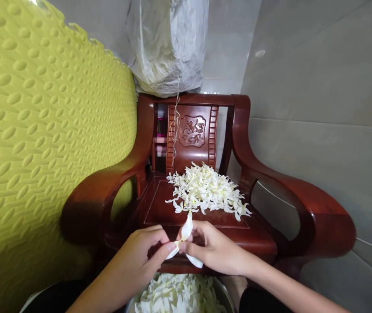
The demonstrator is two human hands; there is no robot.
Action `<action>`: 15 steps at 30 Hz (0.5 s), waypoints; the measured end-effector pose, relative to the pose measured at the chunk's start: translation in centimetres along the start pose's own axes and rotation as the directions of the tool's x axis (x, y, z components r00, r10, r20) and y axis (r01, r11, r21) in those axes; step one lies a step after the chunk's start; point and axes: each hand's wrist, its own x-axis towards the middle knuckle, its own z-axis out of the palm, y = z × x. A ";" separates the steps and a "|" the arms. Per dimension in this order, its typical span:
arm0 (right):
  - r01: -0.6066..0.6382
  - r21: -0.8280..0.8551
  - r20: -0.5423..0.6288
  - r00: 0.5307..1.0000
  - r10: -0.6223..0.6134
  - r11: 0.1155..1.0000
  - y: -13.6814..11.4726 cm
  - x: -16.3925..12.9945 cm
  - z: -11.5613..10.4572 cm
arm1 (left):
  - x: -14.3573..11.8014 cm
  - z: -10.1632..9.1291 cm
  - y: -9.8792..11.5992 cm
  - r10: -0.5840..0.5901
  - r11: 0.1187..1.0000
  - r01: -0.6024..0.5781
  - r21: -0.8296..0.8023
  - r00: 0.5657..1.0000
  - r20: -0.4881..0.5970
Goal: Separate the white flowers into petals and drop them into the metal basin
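Observation:
My left hand (143,254) and my right hand (212,248) meet over the front edge of a dark red wooden chair (205,217). Both pinch one white flower (184,239) between thumb and fingers, its petals spreading up and down. A heap of white flowers (207,189) lies on the chair seat just beyond my hands. Below my hands a metal bowl (225,293) holds several white petals (179,295).
A yellow-green embossed foam mat (42,143) leans at the left against the chair arm. A clear plastic bag (168,43) sits on top of the chair back. Grey tiled wall (319,108) runs along the right.

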 end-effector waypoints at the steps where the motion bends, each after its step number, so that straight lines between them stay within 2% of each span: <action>1: 0.009 -0.017 -0.003 1.000 -0.009 1.000 0.0 0.0 0.0 | 0.0 0.0 0.0 0.005 1.000 -0.004 -0.008 1.000 0.015; 4: 0.026 -0.071 -0.047 0.998 -0.030 0.997 0.1 0.0 -0.3 | 0.3 -0.4 0.0 0.008 0.999 -0.005 -0.038 0.998 0.070; 7: 0.025 -0.065 -0.090 0.995 -0.031 0.998 -0.1 0.2 -0.9 | 0.5 -1.0 0.0 -0.011 0.998 0.014 -0.057 0.998 0.058; 9: -0.015 0.037 -0.035 0.999 0.016 0.999 -0.5 0.2 -1.3 | 0.5 -1.1 0.2 -0.012 0.995 0.022 -0.100 0.996 0.092; 12: -0.077 0.223 0.125 0.991 0.050 0.972 -1.1 0.1 -1.8 | 0.2 -0.9 0.7 0.019 0.984 0.008 -0.178 0.989 0.148; 15: -0.058 0.263 0.144 0.989 0.021 0.963 -1.2 0.0 -2.0 | 0.0 -0.6 1.2 0.056 0.978 -0.019 -0.207 0.983 0.173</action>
